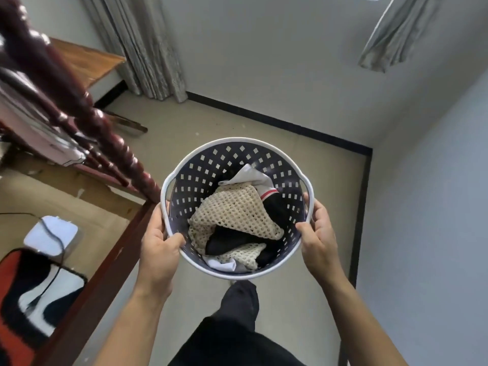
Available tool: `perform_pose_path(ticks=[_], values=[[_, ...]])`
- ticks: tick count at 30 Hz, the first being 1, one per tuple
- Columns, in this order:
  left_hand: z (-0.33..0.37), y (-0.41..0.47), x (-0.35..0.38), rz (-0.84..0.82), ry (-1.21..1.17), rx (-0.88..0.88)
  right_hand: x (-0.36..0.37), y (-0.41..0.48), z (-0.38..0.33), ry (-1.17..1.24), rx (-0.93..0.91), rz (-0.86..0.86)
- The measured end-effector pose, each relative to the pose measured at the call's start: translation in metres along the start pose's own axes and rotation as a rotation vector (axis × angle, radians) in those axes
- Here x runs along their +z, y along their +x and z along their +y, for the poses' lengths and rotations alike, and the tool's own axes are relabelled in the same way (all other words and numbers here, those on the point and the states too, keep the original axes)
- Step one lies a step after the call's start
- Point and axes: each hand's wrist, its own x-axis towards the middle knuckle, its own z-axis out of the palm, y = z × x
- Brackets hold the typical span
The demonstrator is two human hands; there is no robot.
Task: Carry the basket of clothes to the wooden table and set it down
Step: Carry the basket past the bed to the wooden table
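A round perforated basket (237, 154), dark blue with a white rim, hangs in the air over the floor in the middle of the view. Inside lie clothes (232, 215): a cream mesh piece, black fabric and a white garment. My left hand (161, 244) grips the rim on the left side, thumb inside. My right hand (317, 236) grips the rim on the right side the same way. A wooden table (89, 62) stands at the far left by the curtain, well apart from the basket.
A dark turned-wood bed post and frame (111, 143) run along the left, touching the basket's left side. Curtains (148, 48) hang beside the table. Walls close off the right and far sides. My dark trouser leg (237, 307) steps below the basket. A rug (31, 286) lies lower left.
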Motion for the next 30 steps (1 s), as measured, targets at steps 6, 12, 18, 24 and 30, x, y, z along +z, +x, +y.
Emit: perform_pose_path(ticks=[6, 12, 18, 24, 30], values=[[0.059, 0.142, 0.064, -0.017, 0.021, 0.001, 0.009, 0.146, -0.040, 0.023, 0.017, 0.019], [0.115, 0.270, 0.137, -0.095, 0.043, 0.025, 0.012, 0.279, -0.064, 0.085, 0.037, 0.098], [0.135, 0.406, 0.198, -0.022, 0.040, -0.038, 0.040, 0.448, -0.072, 0.075, 0.059, 0.023], [0.184, 0.516, 0.205, 0.210, -0.009, -0.049, 0.108, 0.604, -0.132, -0.005, 0.010, -0.206], [0.206, 0.581, 0.165, 0.543, -0.117, -0.044, 0.217, 0.706, -0.196, -0.037, -0.106, -0.497]])
